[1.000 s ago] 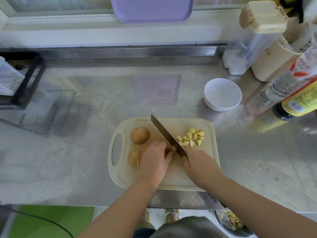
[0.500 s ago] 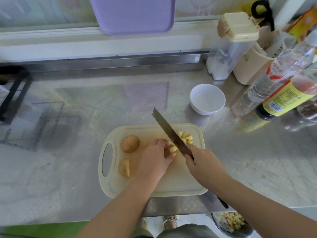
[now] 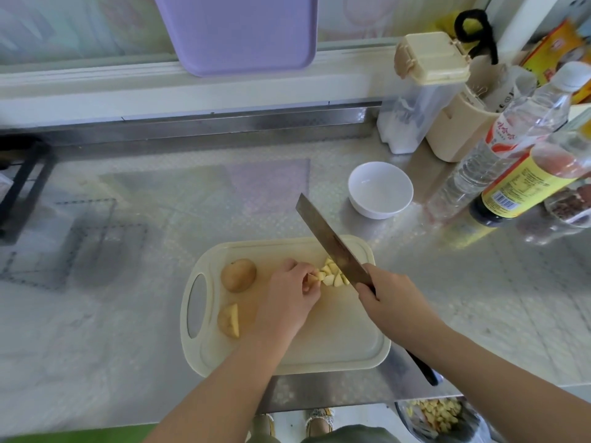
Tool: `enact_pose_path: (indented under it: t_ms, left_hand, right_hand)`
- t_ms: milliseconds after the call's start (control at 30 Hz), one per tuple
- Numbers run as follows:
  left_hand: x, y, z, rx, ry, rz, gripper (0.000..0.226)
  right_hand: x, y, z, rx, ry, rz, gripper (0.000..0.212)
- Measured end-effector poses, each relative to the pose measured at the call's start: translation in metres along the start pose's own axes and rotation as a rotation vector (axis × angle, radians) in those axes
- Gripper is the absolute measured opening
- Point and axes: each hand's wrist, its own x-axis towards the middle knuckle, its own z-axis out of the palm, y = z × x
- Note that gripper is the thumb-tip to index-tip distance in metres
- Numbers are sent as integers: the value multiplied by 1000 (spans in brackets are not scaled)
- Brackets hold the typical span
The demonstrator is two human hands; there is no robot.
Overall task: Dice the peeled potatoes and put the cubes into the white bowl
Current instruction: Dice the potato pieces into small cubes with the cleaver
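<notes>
Steel knife (image 3: 329,241) gripped, right hand (image 3: 393,302) | left hand (image 3: 287,298) pinches cube (image 3: 311,278) | bowl (image 3: 377,214) past board (image 3: 335,334) edge

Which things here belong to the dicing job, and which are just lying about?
Job: knife, cubes, whole potato, cut potato, board, white bowl.
Lying about: purple tray, clear container, beige holder, bottles, black rack.

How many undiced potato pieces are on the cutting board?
2: a whole potato at the cutting board's far left and a cut chunk just nearer the person. The left hand may hide more beside the cubes.
</notes>
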Motion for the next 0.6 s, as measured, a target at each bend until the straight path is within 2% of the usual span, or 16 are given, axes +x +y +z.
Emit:
enact_pose_path:
  t_ms: [233, 333, 400, 467, 533, 600]
  left_hand:
    - [17, 6, 0, -32, -10, 5, 21]
    - [22, 9, -4, -25, -50, -39, 32]
    - [22, 10, -10, -90, -82, -83, 41]
    - [20, 6, -19, -171, -73, -129, 40]
    - [16, 1, -34, -251, 17, -204, 30]
    - [13, 0, -56, -360, 216, -276, 19]
  right_hand:
    - [2, 6, -12, -12, 12, -37, 23]
    - [5, 13, -17, -48, 39, -62, 17]
    - [6, 18, -20, -104, 57, -87, 13]
    - [7, 20, -23, -174, 86, -109, 20]
    - [6, 22, -29, -255, 95, -131, 29]
    - [4, 26, -32, -369, 116, -177, 30]
